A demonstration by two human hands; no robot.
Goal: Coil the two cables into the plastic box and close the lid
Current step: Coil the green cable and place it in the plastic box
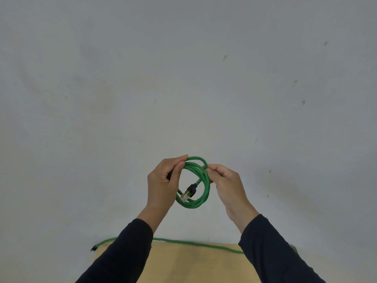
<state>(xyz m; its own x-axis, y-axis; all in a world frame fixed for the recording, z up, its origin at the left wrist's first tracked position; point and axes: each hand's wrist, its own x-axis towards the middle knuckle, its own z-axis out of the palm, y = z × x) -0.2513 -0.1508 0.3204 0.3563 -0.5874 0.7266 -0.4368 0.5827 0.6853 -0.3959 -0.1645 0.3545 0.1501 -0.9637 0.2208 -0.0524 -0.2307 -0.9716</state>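
A green cable (pixel 201 181) is wound into a small coil held up in front of a grey wall. Its black plug with a clear tip (pixel 188 193) hangs inside the loop. My left hand (pixel 165 180) pinches the coil's top left between thumb and fingers. My right hand (pixel 226 180) pinches the coil's right side. A second green cable (pixel 193 243) lies stretched along the far edge of a tan table (pixel 189 264) below, its dark plug (pixel 93 249) hanging off the left corner. No plastic box shows in view.
A plain grey wall (pixel 183 78) with a few small marks fills most of the view. My dark sleeves cover both sides of the tan table.
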